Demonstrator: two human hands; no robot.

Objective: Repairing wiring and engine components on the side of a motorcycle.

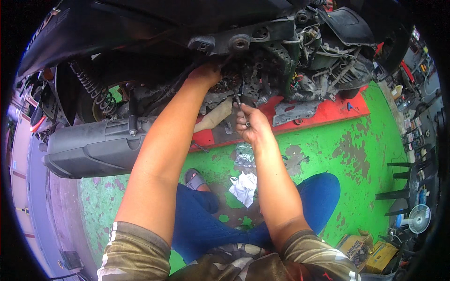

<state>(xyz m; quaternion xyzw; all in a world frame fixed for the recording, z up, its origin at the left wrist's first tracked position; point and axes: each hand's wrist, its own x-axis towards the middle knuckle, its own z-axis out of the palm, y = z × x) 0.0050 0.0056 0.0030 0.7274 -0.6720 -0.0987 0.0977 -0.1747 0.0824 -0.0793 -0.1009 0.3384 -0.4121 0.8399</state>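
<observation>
A partly stripped motor scooter stands across the view, its engine area exposed and greasy. My left hand reaches in beneath the dark frame, at the left of the engine; its fingers are hidden among the parts. Lower and to the right, my right hand is closed around a slim metal hand tool, whose shaft points up toward the engine. The tool's exact kind is unclear. Just left of the right hand is a tan-coloured pipe, leading toward the big dark grey muffler.
Under the scooter runs a red lift platform with a small blue item on it. On the green floor lie a crumpled white cloth and a clear plastic bag. A coil spring, black chair, fan and boxes flank the space.
</observation>
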